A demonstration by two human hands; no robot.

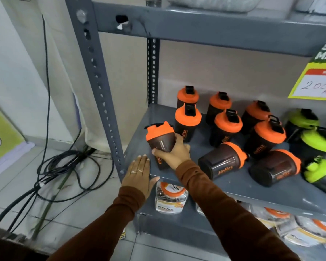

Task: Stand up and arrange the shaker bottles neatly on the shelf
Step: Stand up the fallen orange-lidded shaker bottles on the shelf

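On the grey metal shelf (267, 189) several dark shaker bottles with orange lids stand upright at the back, one of them (187, 122) just behind my hand. My right hand (174, 152) grips a tilted orange-lidded shaker bottle (161, 140) near the shelf's left front. My left hand (138, 173) rests flat, fingers apart, on the shelf's front left corner. Two more orange-lidded bottles lie on their sides, one (222, 160) mid-shelf and another (275, 167) to its right. Green-lidded shakers (317, 140) crowd the right end, one lying down.
A slotted grey upright (100, 87) frames the shelf's left side. A yellow price sign (316, 80) hangs at the right. White packaged shakers (170, 198) fill the shelf below. Black cables (64, 166) sprawl on the tiled floor at left.
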